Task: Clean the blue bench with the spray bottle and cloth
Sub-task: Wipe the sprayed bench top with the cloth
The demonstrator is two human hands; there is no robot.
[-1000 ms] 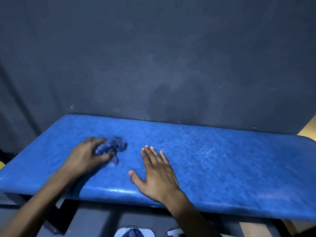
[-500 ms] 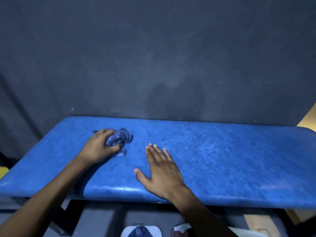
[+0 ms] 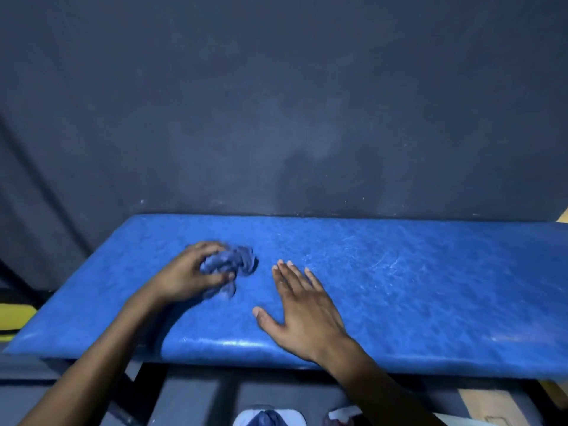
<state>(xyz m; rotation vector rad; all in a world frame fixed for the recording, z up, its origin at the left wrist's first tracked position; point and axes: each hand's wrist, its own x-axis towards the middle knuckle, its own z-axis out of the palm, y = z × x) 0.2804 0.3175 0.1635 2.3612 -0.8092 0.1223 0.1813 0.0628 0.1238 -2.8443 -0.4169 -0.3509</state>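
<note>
A long blue padded bench (image 3: 415, 290) runs across the view against a dark wall. My left hand (image 3: 190, 273) grips a crumpled blue cloth (image 3: 230, 262) and holds it down on the bench's left part. Flat on the pad just to the right of the cloth lies my right hand (image 3: 304, 309), fingers straight and spread. A white piece that may be the spray bottle's top (image 3: 342, 415) peeks out at the bottom edge below the bench, mostly hidden.
A dark grey wall (image 3: 276, 103) rises right behind the bench. Below the front edge are dark frame bars, a white and blue shoe (image 3: 269, 418) and a strip of wooden floor (image 3: 491, 407) at the right. Something yellow (image 3: 13, 318) shows at the far left.
My left hand has moved the cloth away from me and to the right across the pad. The right hand stays flat in nearly the same place.
</note>
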